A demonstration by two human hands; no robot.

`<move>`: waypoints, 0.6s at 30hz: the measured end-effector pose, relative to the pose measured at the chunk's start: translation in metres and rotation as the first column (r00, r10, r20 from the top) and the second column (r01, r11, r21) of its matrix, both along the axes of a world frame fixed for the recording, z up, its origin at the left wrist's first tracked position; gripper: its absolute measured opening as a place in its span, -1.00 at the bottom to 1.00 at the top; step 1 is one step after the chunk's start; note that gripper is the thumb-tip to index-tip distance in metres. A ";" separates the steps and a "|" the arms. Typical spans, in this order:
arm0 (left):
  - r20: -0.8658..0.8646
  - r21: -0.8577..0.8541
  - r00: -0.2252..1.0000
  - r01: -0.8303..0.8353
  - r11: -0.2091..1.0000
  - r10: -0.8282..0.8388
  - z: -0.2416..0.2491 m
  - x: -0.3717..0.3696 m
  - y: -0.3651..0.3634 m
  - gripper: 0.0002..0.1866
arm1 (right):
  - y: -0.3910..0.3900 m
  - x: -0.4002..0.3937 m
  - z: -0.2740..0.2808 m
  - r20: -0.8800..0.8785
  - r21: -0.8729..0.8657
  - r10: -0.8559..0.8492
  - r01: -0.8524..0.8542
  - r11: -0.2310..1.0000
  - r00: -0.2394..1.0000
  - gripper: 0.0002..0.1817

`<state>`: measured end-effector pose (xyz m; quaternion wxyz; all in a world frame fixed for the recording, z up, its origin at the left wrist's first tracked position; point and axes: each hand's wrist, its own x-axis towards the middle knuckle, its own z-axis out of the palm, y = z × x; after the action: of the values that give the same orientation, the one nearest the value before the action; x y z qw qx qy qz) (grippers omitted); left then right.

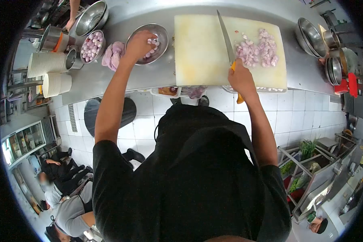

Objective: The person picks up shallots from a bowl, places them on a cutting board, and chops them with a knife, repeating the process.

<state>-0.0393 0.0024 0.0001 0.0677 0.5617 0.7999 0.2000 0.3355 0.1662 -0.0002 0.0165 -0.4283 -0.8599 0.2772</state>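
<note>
My left hand (pixel 139 45) reaches into a steel bowl (pixel 163 39) over some peeled shallots (pixel 152 47); its fingertips are partly hidden, so any grip is unclear. My right hand (pixel 242 78) is wrapped round the orange handle of a long knife (pixel 226 36), whose blade lies over the white cutting board (pixel 201 48) and points away from me. Just right of the blade are chopped shallots (pixel 248 52), with another chopped heap (pixel 268 46) beside them.
A bowl of whole shallots (pixel 92 46) and a pinkish-purple cloth or bag (pixel 113 55) lie left. Stacked white containers (pixel 48 64) stand farther left, steel bowls (pixel 310 37) at right. Another person's arm (pixel 73 14) shows top left. Several people are behind.
</note>
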 end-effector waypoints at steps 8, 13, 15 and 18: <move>-0.140 -0.163 0.990 -0.015 0.987 -0.008 -0.027 0.008 0.014 -0.69 | 0.000 -0.002 0.010 0.032 -0.080 -0.011 0.014 0.997 0.999 -0.53; -0.130 -0.134 0.991 -0.054 0.989 0.037 -0.024 0.012 0.018 -0.69 | -0.001 -0.002 0.015 0.020 -0.114 -0.025 0.027 0.993 0.999 -0.54; 0.004 -0.008 0.991 -0.131 0.991 0.131 -0.011 0.020 0.018 -0.71 | -0.001 -0.001 0.016 0.012 -0.121 -0.024 0.026 0.992 1.000 -0.55; 0.126 0.174 0.989 -0.097 0.980 0.076 0.027 0.049 0.026 -0.73 | -0.001 0.000 0.016 0.007 -0.113 -0.027 0.028 0.993 1.000 -0.59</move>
<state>0.0093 0.0280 0.0268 0.0554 0.5173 0.7968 0.3072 0.3356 0.1652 0.0163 -0.0063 -0.4411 -0.8368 0.3242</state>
